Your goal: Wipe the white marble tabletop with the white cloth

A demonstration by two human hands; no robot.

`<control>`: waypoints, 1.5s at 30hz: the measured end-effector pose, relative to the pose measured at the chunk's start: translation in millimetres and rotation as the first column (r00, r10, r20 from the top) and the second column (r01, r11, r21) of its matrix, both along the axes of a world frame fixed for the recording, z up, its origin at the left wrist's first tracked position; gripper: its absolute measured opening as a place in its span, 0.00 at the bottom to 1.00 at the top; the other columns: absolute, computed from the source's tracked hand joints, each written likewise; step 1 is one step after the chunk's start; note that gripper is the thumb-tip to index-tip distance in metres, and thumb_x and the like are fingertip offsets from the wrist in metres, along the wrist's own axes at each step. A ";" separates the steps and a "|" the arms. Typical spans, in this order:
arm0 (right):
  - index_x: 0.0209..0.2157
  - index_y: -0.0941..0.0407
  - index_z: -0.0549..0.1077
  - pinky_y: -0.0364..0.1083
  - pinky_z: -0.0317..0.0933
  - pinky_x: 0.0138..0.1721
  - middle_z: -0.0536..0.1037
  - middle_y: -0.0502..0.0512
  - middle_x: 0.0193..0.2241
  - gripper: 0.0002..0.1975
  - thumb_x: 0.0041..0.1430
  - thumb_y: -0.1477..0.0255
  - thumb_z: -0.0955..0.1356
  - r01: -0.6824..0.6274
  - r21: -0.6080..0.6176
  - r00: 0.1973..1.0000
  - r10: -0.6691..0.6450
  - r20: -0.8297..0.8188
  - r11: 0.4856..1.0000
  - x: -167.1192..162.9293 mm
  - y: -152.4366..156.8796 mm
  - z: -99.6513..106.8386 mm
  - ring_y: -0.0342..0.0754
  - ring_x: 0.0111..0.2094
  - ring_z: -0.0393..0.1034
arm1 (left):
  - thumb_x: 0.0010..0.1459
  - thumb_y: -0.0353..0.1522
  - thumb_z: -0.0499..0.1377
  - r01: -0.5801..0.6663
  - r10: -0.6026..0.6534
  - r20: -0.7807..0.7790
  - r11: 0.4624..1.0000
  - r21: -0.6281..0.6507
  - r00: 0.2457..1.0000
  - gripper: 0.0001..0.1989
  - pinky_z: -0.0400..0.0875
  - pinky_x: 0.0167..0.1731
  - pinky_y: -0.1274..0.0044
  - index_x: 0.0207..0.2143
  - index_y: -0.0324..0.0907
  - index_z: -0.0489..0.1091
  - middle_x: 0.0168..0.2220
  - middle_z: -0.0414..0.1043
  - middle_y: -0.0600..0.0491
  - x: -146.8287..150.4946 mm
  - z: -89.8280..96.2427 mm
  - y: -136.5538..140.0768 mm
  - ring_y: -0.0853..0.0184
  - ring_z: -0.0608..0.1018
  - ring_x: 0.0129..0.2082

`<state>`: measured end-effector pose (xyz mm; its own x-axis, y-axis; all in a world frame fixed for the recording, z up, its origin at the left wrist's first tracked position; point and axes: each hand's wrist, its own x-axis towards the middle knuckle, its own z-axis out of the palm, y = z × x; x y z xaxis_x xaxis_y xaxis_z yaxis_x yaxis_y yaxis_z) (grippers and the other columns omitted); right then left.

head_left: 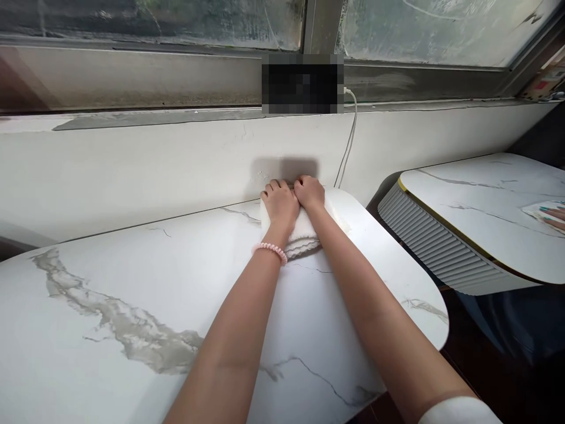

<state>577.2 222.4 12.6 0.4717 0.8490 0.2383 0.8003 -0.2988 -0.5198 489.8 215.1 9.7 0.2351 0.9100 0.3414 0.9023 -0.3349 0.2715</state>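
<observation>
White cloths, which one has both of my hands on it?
The folded cloth on the nearer table: your left hand and right hand both press it. The other cloth lies on the farther table, under a co-worker's hand.

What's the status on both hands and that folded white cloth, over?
Bare left hand and bare right hand: both on the cloth. Cloth: on white, grey-veined tabletop, near white wall. Thin white cable: hanging to the right, apart from both hands.

Pink coiled wristband (270, 247), white right sleeve (459, 411)
</observation>
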 end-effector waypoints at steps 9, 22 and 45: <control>0.28 0.56 0.70 0.49 0.58 0.41 0.77 0.61 0.36 0.14 0.59 0.78 0.57 -0.139 0.066 0.977 0.126 0.172 0.988 -15.1 -20.0 -5.7 0.55 0.42 0.67 | 0.67 0.26 0.44 -0.044 0.043 -0.025 0.998 -0.033 0.999 0.14 0.60 0.49 0.68 0.47 0.34 0.66 0.49 0.70 0.39 -13.6 0.2 -25.0 0.55 0.70 0.49; 0.28 0.55 0.70 0.49 0.59 0.40 0.76 0.60 0.35 0.14 0.60 0.77 0.57 -0.135 0.121 0.985 0.119 0.128 0.983 -49.6 -112.1 -8.9 0.55 0.41 0.66 | 0.69 0.29 0.44 -0.022 0.022 -0.002 1.000 -0.019 1.000 0.14 0.59 0.50 0.68 0.48 0.34 0.66 0.49 0.69 0.39 -49.8 -2.6 -109.4 0.55 0.69 0.51; 0.27 0.54 0.71 0.48 0.58 0.40 0.77 0.58 0.35 0.14 0.60 0.76 0.57 -0.094 0.080 0.990 0.084 0.118 0.992 -93.0 -175.6 -4.5 0.53 0.40 0.67 | 0.67 0.28 0.45 -0.041 0.043 0.046 0.998 -0.043 0.998 0.14 0.60 0.50 0.68 0.49 0.34 0.65 0.50 0.69 0.38 -90.6 0.1 -174.2 0.55 0.69 0.51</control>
